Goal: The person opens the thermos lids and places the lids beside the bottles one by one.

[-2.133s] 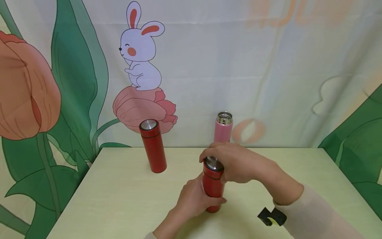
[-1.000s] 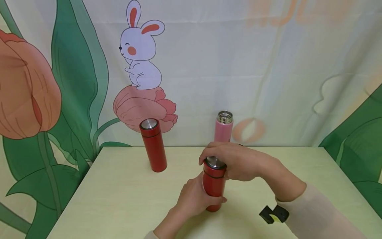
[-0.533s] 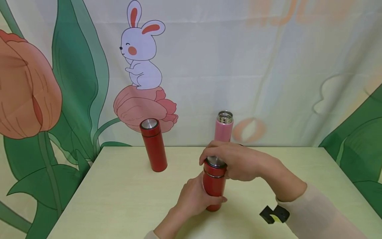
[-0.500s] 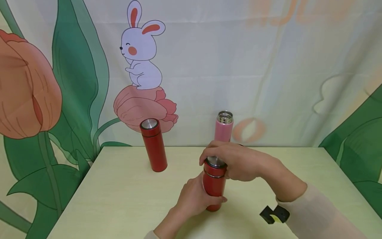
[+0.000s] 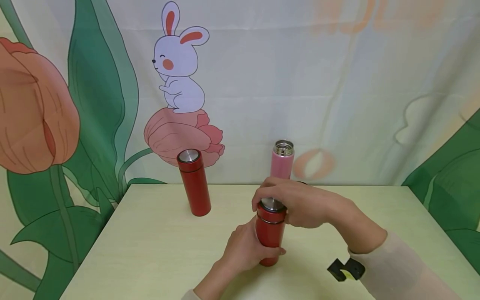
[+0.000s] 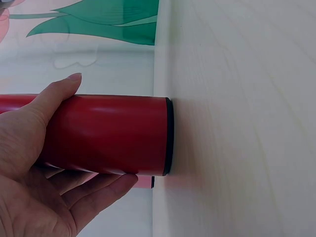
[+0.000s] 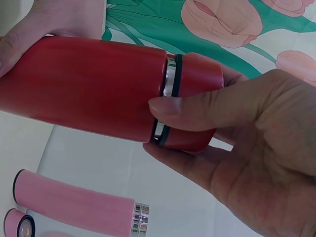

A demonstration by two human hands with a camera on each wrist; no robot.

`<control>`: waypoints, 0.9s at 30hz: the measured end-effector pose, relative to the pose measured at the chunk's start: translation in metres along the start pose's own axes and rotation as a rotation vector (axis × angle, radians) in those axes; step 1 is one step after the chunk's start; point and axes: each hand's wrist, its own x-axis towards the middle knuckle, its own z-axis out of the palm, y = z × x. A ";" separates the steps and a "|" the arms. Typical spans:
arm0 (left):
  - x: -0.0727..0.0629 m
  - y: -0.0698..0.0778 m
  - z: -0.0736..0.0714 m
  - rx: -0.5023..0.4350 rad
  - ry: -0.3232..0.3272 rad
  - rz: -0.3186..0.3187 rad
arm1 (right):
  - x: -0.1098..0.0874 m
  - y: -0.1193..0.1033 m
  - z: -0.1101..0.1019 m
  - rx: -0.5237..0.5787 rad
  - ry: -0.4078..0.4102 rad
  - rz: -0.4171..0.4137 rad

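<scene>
A red thermos (image 5: 270, 235) stands upright near the front middle of the table. My left hand (image 5: 243, 248) grips its lower body, thumb across the front in the head view. From above, my right hand (image 5: 300, 204) holds the thermos lid (image 5: 271, 216), which is red with a silver top. In the right wrist view a silver neck ring (image 7: 169, 79) shows between the lid and the body, so the lid sits slightly raised. The right thumb lies over that seam.
A second red thermos (image 5: 195, 187), lidded, stands at the back left. Behind my right hand is a pink thermos (image 5: 281, 166) without its lid. A pink lid (image 7: 15, 223) lies beside it in the right wrist view. A printed cloth (image 5: 243, 83) hangs behind the table (image 5: 150, 246).
The dark seam under the lid has become a silver line, the lid having risen slightly under my right hand. Both hands have stayed nearly in place, and the other thermoses stand as before.
</scene>
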 end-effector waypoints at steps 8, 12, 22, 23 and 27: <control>0.000 0.000 0.000 0.008 0.002 -0.003 | 0.001 0.002 0.001 0.005 0.002 -0.018; 0.001 -0.001 0.001 0.005 -0.001 -0.008 | 0.001 0.002 0.002 0.013 0.004 -0.027; 0.000 -0.001 0.000 0.042 0.008 0.002 | 0.003 0.001 0.003 0.092 -0.030 0.014; 0.001 -0.001 0.000 0.045 0.007 0.003 | 0.003 0.000 0.002 0.091 -0.033 0.030; 0.001 -0.001 0.000 0.042 -0.007 0.003 | 0.002 -0.007 0.002 0.012 -0.009 0.126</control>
